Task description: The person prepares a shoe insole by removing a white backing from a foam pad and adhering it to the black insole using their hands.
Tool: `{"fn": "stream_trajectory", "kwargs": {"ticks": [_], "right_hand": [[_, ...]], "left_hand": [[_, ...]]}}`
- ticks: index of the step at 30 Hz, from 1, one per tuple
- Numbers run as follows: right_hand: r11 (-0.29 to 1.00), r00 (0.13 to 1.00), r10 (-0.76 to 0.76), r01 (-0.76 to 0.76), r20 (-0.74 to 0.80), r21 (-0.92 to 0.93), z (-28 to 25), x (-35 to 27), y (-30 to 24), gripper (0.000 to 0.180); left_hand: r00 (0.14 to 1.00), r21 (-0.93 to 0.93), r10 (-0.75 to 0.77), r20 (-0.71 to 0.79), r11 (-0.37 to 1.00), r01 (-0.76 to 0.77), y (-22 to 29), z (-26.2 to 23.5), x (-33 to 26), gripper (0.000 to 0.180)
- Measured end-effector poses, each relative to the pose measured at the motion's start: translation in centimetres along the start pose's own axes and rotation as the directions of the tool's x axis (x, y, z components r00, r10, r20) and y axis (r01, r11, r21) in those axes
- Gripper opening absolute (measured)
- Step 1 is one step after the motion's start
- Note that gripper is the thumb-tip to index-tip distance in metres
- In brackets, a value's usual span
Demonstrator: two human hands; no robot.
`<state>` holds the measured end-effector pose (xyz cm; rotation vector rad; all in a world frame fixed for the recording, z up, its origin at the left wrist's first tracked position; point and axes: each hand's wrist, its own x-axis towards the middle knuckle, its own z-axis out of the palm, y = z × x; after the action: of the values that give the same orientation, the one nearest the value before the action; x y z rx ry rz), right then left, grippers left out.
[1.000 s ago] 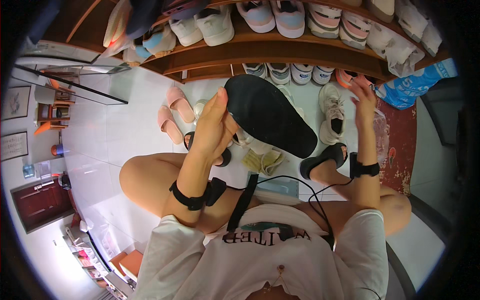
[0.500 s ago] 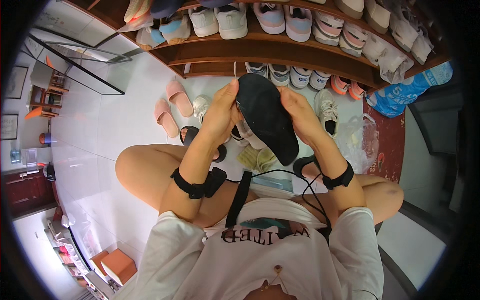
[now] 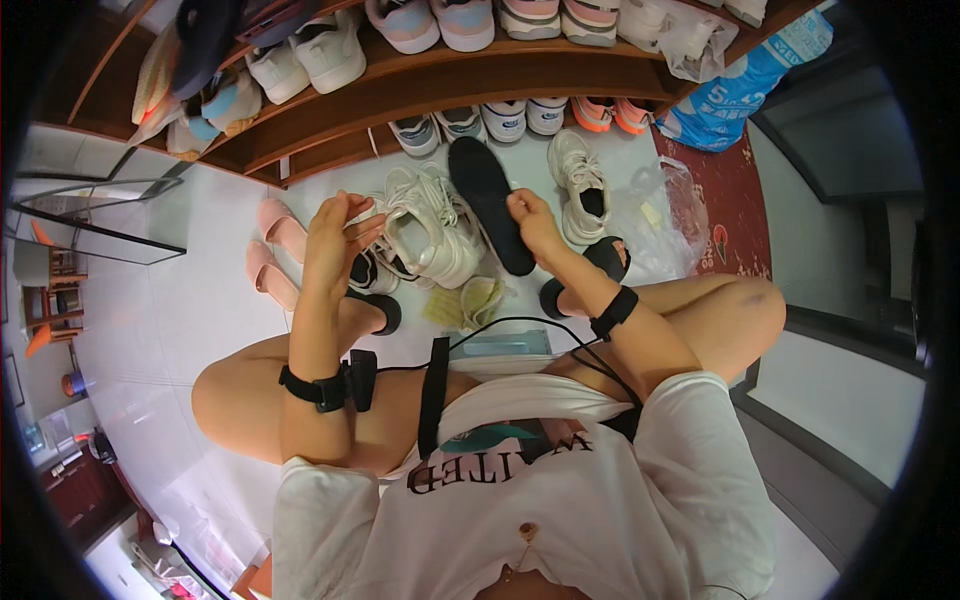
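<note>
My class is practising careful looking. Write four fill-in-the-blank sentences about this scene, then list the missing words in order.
1. The right hand holds a ____ insole.
2. The pair of slippers on the floor, left of the left hand, is ____ in colour.
3. In the picture, the single pale shoe stands to the ____ of the insole.
4. The large bag at the upper right is mainly ____.

Missing words: black; pink; right; blue.

The person's left forearm points ahead, the left hand raised with fingers loosely bent and parted; the right forearm slants inward, the right hand closed in a pinch.
</note>
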<state>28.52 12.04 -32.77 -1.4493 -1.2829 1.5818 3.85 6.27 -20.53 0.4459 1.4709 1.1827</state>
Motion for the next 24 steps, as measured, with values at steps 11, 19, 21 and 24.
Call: {"fn": "stream_trajectory", "kwargs": {"ticks": [11, 19, 21, 24], "right_hand": [[0.998, 0.966, 0.049, -0.057, -0.253, -0.023, -4.6, 4.1, 4.2, 0.017], [0.995, 0.968, 0.1, -0.099, -0.232, 0.016, -1.5, 3.6, 4.5, 0.02], [0.996, 0.968, 0.092, -0.086, -0.232, 0.034, -1.9, 4.5, 5.5, 0.02], [0.996, 0.938, -0.014, -0.019, -0.346, -0.091, -2.8, 5.1, 5.2, 0.021]], "left_hand": [[0.997, 0.072, -0.009, 0.07, 0.997, 0.004, 0.2, 1.1, -0.6, 0.024], [0.997, 0.085, 0.023, 0.067, 0.996, -0.029, 0.4, 1.4, -0.1, 0.023], [0.997, 0.108, 0.028, 0.073, 0.994, -0.036, 0.6, 1.6, -0.2, 0.023], [0.998, 0.136, 0.043, 0.048, 0.99, -0.049, 0.7, 1.2, -0.5, 0.023]]}}
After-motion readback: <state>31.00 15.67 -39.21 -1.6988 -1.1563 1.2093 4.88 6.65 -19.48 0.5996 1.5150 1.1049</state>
